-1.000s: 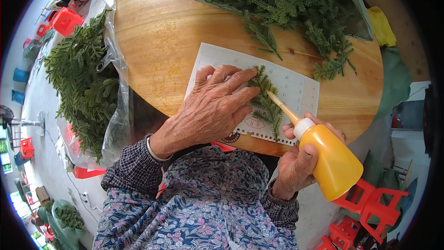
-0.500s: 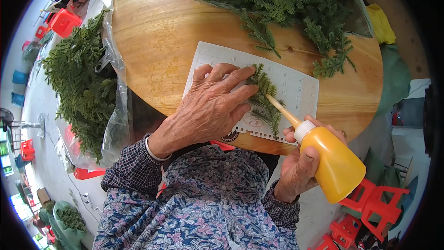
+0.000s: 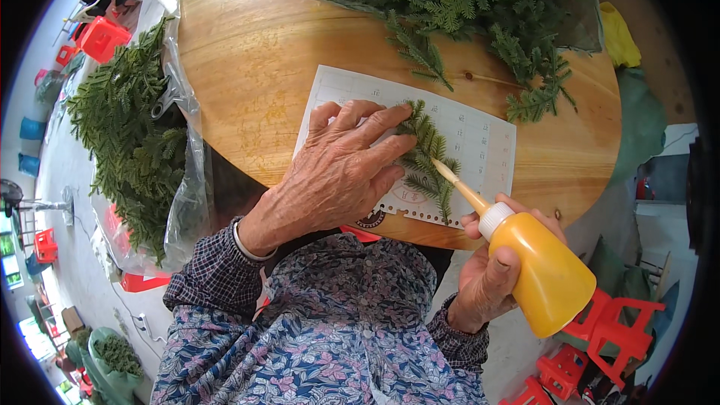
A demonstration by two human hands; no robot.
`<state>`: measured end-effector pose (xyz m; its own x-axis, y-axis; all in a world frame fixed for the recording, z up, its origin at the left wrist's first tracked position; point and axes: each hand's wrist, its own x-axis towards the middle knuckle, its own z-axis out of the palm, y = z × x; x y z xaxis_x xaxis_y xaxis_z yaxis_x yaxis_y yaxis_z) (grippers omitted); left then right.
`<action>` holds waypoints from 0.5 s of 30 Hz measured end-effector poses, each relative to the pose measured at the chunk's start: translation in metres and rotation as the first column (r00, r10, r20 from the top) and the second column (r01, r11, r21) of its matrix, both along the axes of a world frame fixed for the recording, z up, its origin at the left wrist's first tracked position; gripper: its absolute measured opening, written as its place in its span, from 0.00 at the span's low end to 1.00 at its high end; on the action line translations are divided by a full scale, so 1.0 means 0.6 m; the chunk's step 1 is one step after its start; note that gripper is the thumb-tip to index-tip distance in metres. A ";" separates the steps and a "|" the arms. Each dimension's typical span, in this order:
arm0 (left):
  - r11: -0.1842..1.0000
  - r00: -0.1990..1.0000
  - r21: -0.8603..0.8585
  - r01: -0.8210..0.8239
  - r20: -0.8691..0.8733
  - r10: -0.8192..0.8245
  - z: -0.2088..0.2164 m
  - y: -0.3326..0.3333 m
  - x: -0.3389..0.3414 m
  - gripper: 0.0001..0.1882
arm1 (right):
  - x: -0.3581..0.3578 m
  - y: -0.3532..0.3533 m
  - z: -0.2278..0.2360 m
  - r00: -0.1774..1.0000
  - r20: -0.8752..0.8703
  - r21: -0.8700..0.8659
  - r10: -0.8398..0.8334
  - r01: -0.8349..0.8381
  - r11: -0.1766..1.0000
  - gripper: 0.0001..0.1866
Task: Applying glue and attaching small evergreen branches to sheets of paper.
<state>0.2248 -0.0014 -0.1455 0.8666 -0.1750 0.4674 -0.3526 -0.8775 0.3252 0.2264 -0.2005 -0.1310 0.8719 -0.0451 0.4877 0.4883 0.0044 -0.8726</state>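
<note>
A small green evergreen sprig (image 3: 426, 139) lies on a printed white sheet of paper (image 3: 487, 146) with a punched edge, on the wooden table. My left hand (image 3: 337, 157) rests on the paper from the left, its fingers stretched and apart, the tips touching the sprig's left side. In my right hand (image 3: 487, 281) is a yellow squeeze bottle (image 3: 541, 270) with a white collar, tilted so its long tapered nozzle points up and left. The nozzle tip meets the sprig near its middle, on the right side. Whether anything comes out of it, I cannot tell.
A big heap of evergreen branches (image 3: 450, 0) covers the table's far side. Another pile of branches (image 3: 131, 135) in clear plastic stands at the left of the round table (image 3: 240, 67). Red stools (image 3: 626, 337) are on the floor at the lower right.
The bottle has shifted slightly down and right, its nozzle tip moving a little lower along the sprig. My left hand has hardly moved.
</note>
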 end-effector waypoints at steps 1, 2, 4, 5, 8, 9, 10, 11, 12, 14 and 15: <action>1.000 1.000 0.006 -0.007 -0.026 0.007 0.003 0.000 -0.001 0.15 | -0.002 0.000 0.003 1.000 -0.014 -0.001 0.001 -0.001 1.000 0.27; 1.000 0.999 0.013 -0.015 -0.052 0.015 0.005 -0.001 -0.002 0.15 | -0.004 0.000 0.006 1.000 -0.027 -0.002 0.002 -0.002 1.000 0.27; 1.000 0.997 0.020 -0.022 -0.079 0.023 0.006 -0.001 -0.003 0.16 | -0.007 -0.003 0.005 0.999 -0.041 -0.002 0.003 -0.003 1.000 0.27; 1.000 0.997 0.015 -0.018 -0.077 0.020 0.005 -0.001 -0.003 0.16 | -0.008 -0.005 0.001 1.000 0.012 -0.034 -0.010 0.010 0.999 0.29; 1.000 0.998 -0.001 -0.008 -0.069 0.008 0.003 0.000 -0.003 0.16 | -0.010 -0.009 -0.008 0.984 0.173 -0.123 -0.040 0.062 0.991 0.34; 1.000 0.998 -0.001 -0.006 -0.070 0.006 0.004 -0.001 -0.002 0.16 | -0.011 -0.010 -0.008 0.984 0.173 -0.123 -0.042 0.064 0.990 0.34; 1.000 0.998 -0.001 -0.006 -0.068 0.006 0.005 -0.001 -0.002 0.15 | -0.011 -0.011 -0.008 0.984 0.170 -0.128 -0.046 0.069 0.989 0.35; 1.000 0.998 0.000 -0.007 -0.066 0.007 0.006 -0.002 -0.001 0.14 | -0.012 -0.011 -0.007 0.985 0.168 -0.132 -0.051 0.074 0.988 0.35; 1.000 0.998 0.001 -0.008 -0.064 0.008 0.007 -0.002 -0.001 0.14 | -0.012 -0.012 -0.007 0.985 0.165 -0.136 -0.055 0.078 0.988 0.35; 1.000 0.998 0.001 -0.009 -0.061 0.010 0.008 -0.004 0.000 0.13 | -0.013 -0.011 -0.006 0.985 0.164 -0.141 -0.059 0.082 0.987 0.36; 1.000 0.998 -0.009 -0.018 -0.054 0.017 0.007 -0.006 0.001 0.12 | -0.014 -0.009 -0.005 0.986 0.155 -0.134 -0.062 0.084 0.987 0.36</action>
<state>0.2253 -0.0048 -0.1411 0.8934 -0.1555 0.4216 -0.3190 -0.8802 0.3514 0.2178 -0.2061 -0.1341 0.7851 -0.0282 0.6188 0.6084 -0.1525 -0.7789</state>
